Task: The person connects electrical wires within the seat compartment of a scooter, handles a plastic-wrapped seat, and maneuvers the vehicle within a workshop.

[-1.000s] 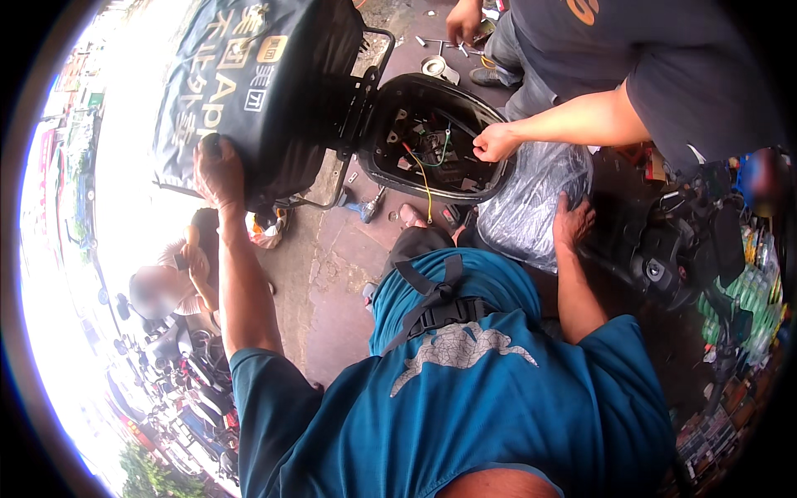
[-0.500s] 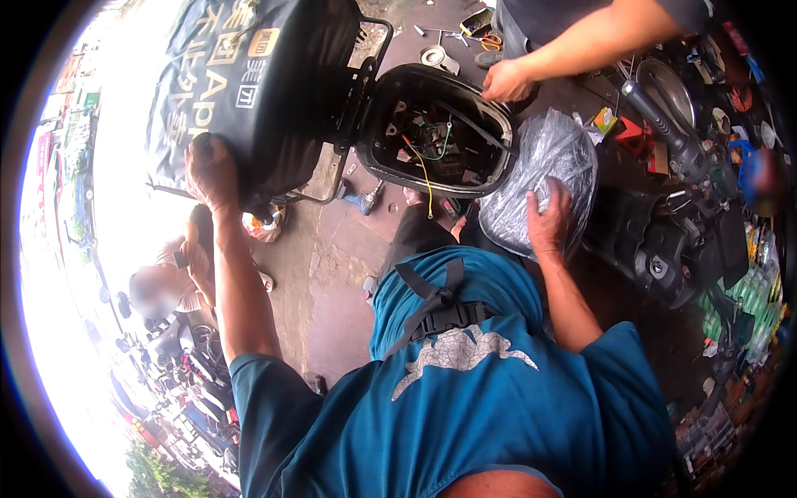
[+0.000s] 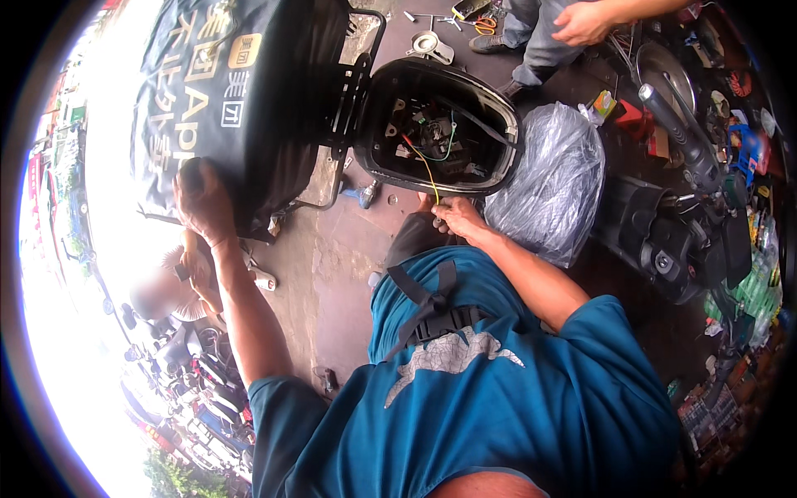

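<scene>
Black box (image 3: 286, 100): large pale lettering (image 3: 199, 104) on its face, Chinese characters mixed with Latin letters. Beside that, a rounded gold badge (image 3: 244, 51) bearing small characters; smaller white characters (image 3: 232, 104) just past it, same face.
</scene>
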The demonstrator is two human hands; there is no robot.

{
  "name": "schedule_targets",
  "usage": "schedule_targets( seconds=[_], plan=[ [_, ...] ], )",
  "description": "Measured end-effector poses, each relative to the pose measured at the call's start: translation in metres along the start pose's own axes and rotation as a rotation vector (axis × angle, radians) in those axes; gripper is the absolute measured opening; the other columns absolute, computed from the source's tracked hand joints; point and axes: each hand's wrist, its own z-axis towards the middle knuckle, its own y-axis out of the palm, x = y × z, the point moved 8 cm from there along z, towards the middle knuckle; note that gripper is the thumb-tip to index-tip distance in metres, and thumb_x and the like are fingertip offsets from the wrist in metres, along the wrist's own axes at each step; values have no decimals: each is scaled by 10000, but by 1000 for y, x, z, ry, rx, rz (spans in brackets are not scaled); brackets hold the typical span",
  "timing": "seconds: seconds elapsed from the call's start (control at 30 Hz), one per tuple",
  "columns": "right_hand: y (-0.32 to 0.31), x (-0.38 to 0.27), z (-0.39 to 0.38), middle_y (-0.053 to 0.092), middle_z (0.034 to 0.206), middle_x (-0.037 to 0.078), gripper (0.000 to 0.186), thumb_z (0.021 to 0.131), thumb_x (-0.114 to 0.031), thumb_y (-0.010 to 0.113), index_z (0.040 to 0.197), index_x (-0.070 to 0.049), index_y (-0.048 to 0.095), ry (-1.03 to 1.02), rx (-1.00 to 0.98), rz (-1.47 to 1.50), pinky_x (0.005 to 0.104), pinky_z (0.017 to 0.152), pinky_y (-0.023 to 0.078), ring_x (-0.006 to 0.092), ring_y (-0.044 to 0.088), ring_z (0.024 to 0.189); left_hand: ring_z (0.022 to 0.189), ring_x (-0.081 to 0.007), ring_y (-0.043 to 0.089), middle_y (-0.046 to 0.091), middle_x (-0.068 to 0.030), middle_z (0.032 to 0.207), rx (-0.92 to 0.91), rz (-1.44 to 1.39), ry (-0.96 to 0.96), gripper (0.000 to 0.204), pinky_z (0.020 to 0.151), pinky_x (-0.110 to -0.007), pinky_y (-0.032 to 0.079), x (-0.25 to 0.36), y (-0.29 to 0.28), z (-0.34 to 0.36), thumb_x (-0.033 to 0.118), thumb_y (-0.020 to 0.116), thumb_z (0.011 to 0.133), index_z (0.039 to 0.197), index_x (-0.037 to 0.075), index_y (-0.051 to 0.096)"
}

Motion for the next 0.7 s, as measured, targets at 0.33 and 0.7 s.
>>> schedule_targets(
  seconds=[0.33, 0.7],
  plan=[
    [-69, 5, -7, 633, 767, 71, 143, 848, -107, 577, 934, 4, 605, -37, 314, 196, 267, 671, 456, 134, 586, 719, 753, -254, 625, 644, -127, 864, 35, -377, 178, 136, 690, -329, 494, 66, -12, -43, -5, 626, 787, 921, 3, 646],
    [-40, -65, -56, 626, 930, 160, 214, 823, -116, 589, 1018, -36, 624, -580, 387, -514, 395, 744, 486, 352, 601, 858, 913, -327, 567, 584, -120, 1050, -967, -553, 596, 282, 736, -406, 498, 232, 135, -228, 100, 615, 768, 1044, 51, 589]
  ],
)
